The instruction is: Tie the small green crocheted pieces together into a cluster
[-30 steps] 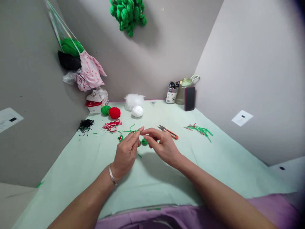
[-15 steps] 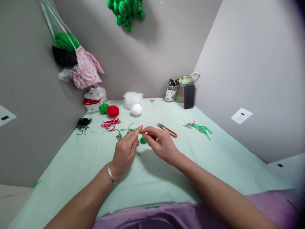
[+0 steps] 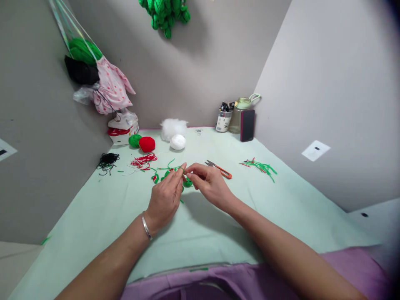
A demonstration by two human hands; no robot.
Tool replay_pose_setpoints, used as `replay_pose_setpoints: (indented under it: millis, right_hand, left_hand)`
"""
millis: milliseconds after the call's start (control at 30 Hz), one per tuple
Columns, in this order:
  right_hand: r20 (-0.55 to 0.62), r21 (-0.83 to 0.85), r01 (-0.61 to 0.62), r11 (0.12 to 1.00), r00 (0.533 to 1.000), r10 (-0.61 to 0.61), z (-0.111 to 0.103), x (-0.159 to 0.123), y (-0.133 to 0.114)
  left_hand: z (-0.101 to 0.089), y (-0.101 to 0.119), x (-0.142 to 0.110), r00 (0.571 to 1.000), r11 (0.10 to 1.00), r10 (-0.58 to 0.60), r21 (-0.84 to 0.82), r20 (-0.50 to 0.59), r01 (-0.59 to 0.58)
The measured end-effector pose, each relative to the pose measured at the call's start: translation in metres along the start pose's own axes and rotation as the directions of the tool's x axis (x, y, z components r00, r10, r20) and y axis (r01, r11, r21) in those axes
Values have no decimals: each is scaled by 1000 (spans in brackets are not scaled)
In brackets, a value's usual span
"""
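My left hand, with a silver bracelet at the wrist, is closed, and a strand of green yarn loops at its index fingertip. My right hand meets it there, thumb and forefinger pinched at the yarn. Most of what the left palm holds is hidden behind the fingers. Just beyond the hands lie small green crocheted pieces, one a round green ball partly covered by the fingers. A little green piece with a red and white centre rests to the left. Orange-handled thread snips lie behind my right hand.
Cut green and red yarn strands lie right. Red yarn, white yarn, fibre stuffing and black strands sit further back. A phone, pen cup and bottle stand near the wall.
The view has shifted slightly, so everything sits a little higher and further left. My right fingertips have drawn in against the left index fingertip; both hands otherwise keep their place.
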State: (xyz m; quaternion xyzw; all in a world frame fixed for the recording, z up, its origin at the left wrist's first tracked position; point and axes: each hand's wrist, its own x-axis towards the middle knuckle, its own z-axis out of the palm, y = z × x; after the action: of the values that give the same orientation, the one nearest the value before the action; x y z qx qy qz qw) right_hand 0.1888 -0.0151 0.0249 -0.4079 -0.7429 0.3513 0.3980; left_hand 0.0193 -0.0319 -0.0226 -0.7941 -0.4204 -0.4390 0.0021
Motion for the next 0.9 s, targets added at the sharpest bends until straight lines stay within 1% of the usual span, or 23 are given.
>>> replay_pose_setpoints:
  millis: [133,267,400,567,800,900]
  right_hand:
    - [13,26,-19,999,1000,18,0,1,3]
    - [37,47,-28,998,999,27,0,2,4]
    - [78,145,-84,986,994,73,-1,4,4]
    - [107,174,-115,978,990,97,-3,6,7]
    - [164,217,-185,959,975,151,-3,9,18]
    - [160,222,-227,948,968,194,-2,10,22]
  left_hand:
    - [-1,3,0,999,998,-37,40,-6,38]
    - [-1,3,-1,999,999,-32,39,-5,32]
    - [2,1,-2,999,998,-50,31,8,49]
    - [4,-1,-4,996,997,-72,36,46,70]
    - [1,-1,-5,985,984,-119,149,123,100]
    - [1,-2,-4,982,980,-126,172,140,101]
